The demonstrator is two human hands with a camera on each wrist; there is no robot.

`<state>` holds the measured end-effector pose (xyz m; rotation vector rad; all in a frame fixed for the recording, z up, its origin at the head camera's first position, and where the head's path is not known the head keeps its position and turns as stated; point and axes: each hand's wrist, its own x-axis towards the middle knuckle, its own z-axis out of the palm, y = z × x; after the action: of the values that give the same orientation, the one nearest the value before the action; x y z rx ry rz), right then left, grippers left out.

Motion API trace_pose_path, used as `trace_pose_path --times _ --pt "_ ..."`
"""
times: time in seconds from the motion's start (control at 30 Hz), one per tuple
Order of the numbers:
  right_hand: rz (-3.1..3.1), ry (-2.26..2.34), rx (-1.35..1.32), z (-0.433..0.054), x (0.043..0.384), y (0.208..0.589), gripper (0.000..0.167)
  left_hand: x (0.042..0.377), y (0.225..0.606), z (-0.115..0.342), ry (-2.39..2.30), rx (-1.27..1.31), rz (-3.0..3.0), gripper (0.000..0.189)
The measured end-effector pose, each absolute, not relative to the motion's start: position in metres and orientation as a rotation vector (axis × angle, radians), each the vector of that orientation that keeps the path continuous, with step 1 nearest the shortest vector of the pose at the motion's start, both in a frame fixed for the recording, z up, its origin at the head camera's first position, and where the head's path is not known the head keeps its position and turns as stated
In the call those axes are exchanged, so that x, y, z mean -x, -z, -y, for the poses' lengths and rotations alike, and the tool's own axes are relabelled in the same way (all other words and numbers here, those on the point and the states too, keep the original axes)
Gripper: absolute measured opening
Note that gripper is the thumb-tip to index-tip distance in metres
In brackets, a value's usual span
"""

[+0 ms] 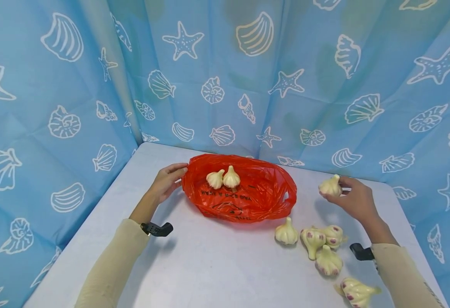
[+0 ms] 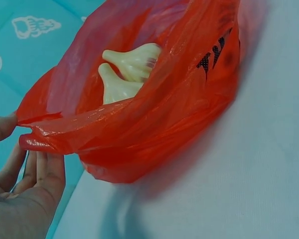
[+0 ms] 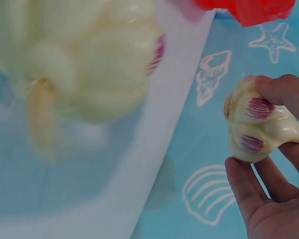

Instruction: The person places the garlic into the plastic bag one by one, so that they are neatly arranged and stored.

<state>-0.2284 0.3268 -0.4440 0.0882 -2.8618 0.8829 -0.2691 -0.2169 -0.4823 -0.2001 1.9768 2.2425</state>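
A red plastic bag (image 1: 248, 209) lies open at the back middle of the table, with two garlic bulbs (image 1: 231, 177) inside it. My left hand (image 1: 166, 182) pinches the bag's left rim; in the left wrist view the thumb and fingers (image 2: 52, 172) close on the red edge. Over the right back of the table, my right hand (image 1: 357, 199) grips one garlic bulb (image 1: 330, 186) between thumb and fingertips. The right wrist view shows purple streaks on this held bulb (image 3: 254, 122), with its stem towards the palm.
Several more garlic bulbs lie at the right of the table: a single bulb (image 1: 286, 232) near the bag, a cluster (image 1: 329, 261) beside it, and one bulb (image 1: 357, 292) at the front. Blue shell-print curtains (image 1: 225, 85) stand behind and left of the white table (image 1: 209, 265).
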Motion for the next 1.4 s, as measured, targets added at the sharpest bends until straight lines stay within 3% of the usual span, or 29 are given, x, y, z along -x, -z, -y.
trace_pose_path --times 0.2,0.8,1.4 --pt "2.765 -0.896 -0.185 -0.315 0.230 0.432 0.063 0.268 0.482 0.217 -2.242 0.191 -1.978 0.054" --pt "2.711 -0.922 -0.221 -0.270 0.235 0.385 0.069 0.271 0.480 0.222 -2.245 0.195 -1.975 0.049" --pt "2.578 -1.067 -0.421 -0.213 0.258 0.376 0.062 0.269 0.482 0.218 -2.248 0.191 -1.981 0.046"
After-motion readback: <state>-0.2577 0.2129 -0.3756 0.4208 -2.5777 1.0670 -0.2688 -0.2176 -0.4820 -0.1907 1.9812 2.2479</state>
